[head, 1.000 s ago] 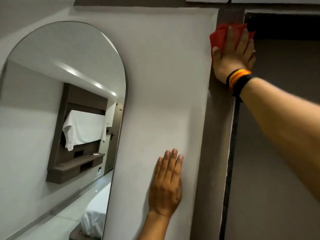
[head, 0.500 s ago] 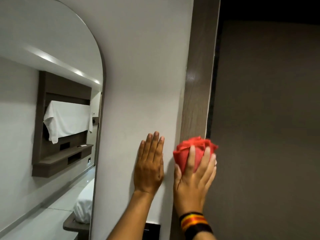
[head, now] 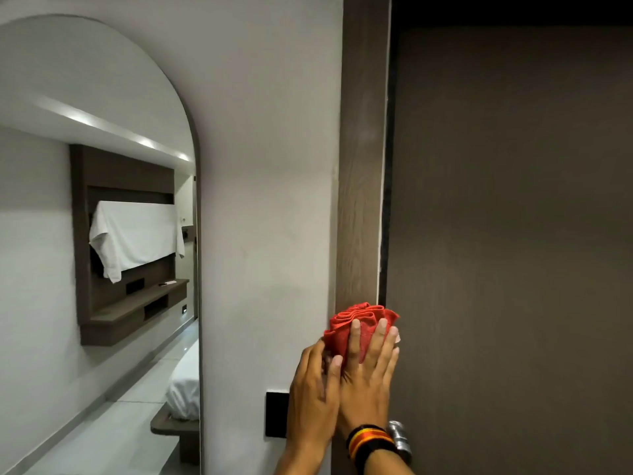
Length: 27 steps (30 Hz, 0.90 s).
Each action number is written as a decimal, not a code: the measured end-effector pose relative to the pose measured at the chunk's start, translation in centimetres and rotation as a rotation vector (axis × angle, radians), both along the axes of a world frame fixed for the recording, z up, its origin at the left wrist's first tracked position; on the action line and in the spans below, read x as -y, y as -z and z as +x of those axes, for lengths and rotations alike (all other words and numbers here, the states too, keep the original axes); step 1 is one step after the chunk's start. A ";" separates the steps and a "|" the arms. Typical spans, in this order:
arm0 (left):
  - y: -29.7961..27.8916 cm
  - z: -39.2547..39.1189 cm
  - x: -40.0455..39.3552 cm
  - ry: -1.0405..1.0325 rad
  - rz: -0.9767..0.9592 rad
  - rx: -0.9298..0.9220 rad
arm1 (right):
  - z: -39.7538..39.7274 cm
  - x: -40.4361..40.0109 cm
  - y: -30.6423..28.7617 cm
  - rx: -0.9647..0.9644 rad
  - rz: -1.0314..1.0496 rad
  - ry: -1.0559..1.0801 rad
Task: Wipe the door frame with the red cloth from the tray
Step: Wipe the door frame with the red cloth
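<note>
A bunched red cloth is pressed flat against the brown wooden door frame, low on its upright. My right hand, with a striped wristband, lies over the cloth with fingers spread and holds it to the wood. My left hand is right beside it on the left, overlapping the right thumb and touching the cloth's lower left edge. The tray is not in view.
A dark brown door fills the right side. A white wall lies left of the frame, with a black switch plate by my left hand. An arched mirror at far left reflects the room. A metal door handle shows behind my right wrist.
My right hand swept the cloth down the frame from its top corner to low on the upright. My left hand left the wall and moved right against the right hand.
</note>
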<state>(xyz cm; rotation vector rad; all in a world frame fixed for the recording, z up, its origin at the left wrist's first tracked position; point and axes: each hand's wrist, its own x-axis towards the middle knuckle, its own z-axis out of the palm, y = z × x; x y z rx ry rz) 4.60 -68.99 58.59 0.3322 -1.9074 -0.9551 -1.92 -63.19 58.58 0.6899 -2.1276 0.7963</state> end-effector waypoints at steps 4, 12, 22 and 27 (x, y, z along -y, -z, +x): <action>1.2 0.6 -0.7 0.008 0.100 0.076 | 1.6 -2.4 0.8 0.108 0.027 -0.211; 1.2 2.7 -4.6 0.065 0.290 0.010 | 3.7 -9.2 0.5 0.643 -0.452 -0.526; 4.1 4.4 -14.8 0.283 0.442 0.047 | 3.6 -21.6 1.8 1.177 -0.753 -0.568; 6.2 1.9 -21.2 0.368 0.475 0.120 | 2.3 -28.9 3.8 1.157 -0.824 -0.485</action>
